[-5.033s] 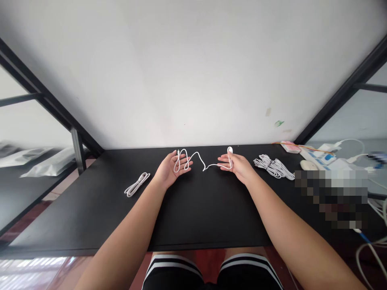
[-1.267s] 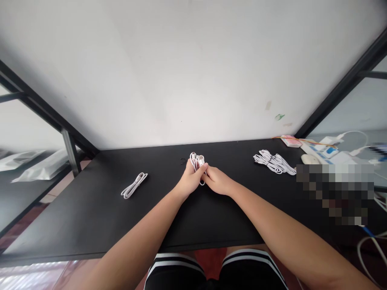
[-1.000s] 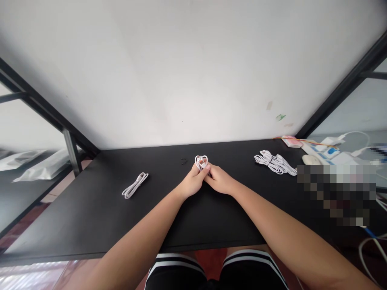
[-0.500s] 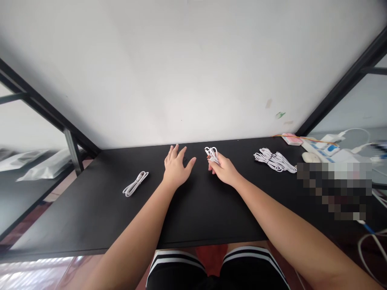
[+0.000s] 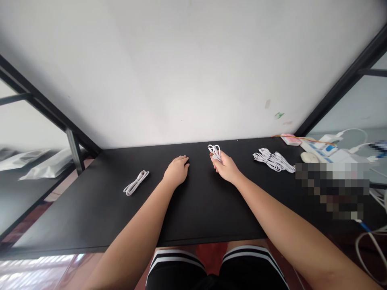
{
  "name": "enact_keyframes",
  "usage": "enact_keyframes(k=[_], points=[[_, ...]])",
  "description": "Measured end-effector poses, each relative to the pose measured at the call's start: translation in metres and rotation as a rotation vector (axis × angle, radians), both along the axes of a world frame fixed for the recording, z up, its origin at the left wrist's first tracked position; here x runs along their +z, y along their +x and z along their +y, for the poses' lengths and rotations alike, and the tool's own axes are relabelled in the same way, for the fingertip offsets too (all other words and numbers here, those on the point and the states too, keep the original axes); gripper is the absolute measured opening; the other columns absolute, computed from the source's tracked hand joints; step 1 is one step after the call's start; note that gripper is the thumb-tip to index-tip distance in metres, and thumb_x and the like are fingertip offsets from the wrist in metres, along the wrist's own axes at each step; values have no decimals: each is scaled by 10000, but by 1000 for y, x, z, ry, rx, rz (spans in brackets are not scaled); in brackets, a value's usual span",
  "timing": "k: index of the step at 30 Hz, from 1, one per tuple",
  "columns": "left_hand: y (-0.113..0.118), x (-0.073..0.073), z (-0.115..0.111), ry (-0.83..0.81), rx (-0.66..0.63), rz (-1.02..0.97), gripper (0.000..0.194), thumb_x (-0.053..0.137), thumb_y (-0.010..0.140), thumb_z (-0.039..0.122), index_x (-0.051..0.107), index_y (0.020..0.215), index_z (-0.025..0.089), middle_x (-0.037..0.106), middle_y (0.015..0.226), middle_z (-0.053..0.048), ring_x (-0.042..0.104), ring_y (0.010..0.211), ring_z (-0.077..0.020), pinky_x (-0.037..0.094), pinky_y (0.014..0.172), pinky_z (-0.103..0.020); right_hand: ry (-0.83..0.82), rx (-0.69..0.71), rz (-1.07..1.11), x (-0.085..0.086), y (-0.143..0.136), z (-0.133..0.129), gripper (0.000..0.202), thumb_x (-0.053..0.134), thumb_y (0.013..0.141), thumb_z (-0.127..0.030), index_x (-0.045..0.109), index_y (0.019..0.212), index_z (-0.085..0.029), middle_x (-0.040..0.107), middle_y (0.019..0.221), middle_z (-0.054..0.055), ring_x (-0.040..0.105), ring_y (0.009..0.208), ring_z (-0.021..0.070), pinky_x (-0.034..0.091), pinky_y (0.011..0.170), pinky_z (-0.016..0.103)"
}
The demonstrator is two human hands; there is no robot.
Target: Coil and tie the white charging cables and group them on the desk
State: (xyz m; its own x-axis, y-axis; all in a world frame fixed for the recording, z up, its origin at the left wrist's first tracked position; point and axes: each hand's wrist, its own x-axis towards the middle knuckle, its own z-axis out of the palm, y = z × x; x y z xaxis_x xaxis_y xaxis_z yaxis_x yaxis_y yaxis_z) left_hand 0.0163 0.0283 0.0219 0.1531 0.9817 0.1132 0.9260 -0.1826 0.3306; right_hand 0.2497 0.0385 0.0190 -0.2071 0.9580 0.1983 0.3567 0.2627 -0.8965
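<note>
My right hand [image 5: 227,167] is closed around a coiled white cable [image 5: 215,152], held above the black table; its loops stick up past the fingers, and an orange-brown patch shows by the plug end. My left hand [image 5: 177,171] is down at the tabletop, back of the hand up, with its fingers curled together. What lies under those fingertips, if anything, is hidden. To the left of it a second coiled white cable [image 5: 136,183] lies on the table. Right of my right hand rests a bundle of white cables [image 5: 273,160], bound with a dark tie.
The black table [image 5: 90,209] backs onto a white wall. At the right are a pale computer mouse [image 5: 309,157], a power strip with plugs [image 5: 329,150], a pink-and-white item [image 5: 291,139] and a blurred-out patch. Plastic bags [image 5: 45,165] lie on the left shelf beyond a black frame.
My left hand has gone from spread fingers to curled ones, down on the table. My right hand has turned slightly and shifted a little right with the cable.
</note>
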Motion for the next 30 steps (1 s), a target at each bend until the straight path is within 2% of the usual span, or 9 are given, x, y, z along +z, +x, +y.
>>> enact_keyframes(k=[4,7,9,12,14,17,21,25,30], points=[[-5,2,0,95,15,-46,292,517,922,214,753,1087,166,715,1196,-96,616,1160,-275,453,1076,-393,19,-3,-27,-1,1,1,291,503,930,-374,626,1146,-223,618,740,2,532,554,129,467,579,263],[-6,3,-1,89,44,-97,229,544,893,195,763,959,196,723,1046,-76,658,1006,-248,514,954,-369,22,12,-35,0,1,0,333,495,937,-418,637,1159,-214,616,739,10,525,557,134,463,581,263],[-7,4,-2,84,59,-133,199,561,876,184,748,943,201,708,1002,-70,665,938,-219,523,903,-339,22,17,-39,1,1,-1,357,494,936,-443,642,1158,-207,606,724,9,517,551,135,455,579,263],[-8,6,-4,100,102,-125,198,604,859,212,711,1024,197,679,1033,-79,650,964,-217,510,898,-327,16,18,-46,5,1,-3,352,503,926,-457,648,1121,-203,579,694,-3,492,536,129,433,568,258],[-9,8,-6,81,161,-75,232,632,859,298,678,1057,185,659,1075,-102,630,1021,-245,498,914,-352,9,6,-56,9,1,-4,324,518,915,-465,652,1042,-199,561,679,-9,477,539,127,410,561,254],[-13,10,-7,-15,251,-20,283,624,866,431,641,1003,185,651,1084,-118,614,1045,-276,490,887,-381,-6,-29,-80,12,1,-5,298,546,892,-482,614,859,-194,525,648,-16,454,552,126,367,548,251],[-16,9,-5,-88,278,-27,203,586,889,408,616,892,207,663,1043,-94,624,987,-252,480,816,-351,-61,-36,-104,13,3,-4,339,526,892,-502,514,728,-205,469,585,-30,424,528,126,326,527,257],[-16,7,-4,-63,223,-57,191,579,888,393,612,854,208,660,1004,-86,618,970,-241,469,823,-343,-32,-21,-133,11,3,-4,271,541,882,-453,584,795,-200,531,630,-19,458,571,135,347,569,263],[-20,11,-9,-11,238,-71,328,619,837,523,603,931,209,654,1021,-92,603,1027,-261,475,860,-359,-23,-7,-92,12,2,-5,204,559,842,-319,634,1004,-221,666,843,21,551,681,165,431,648,281]])
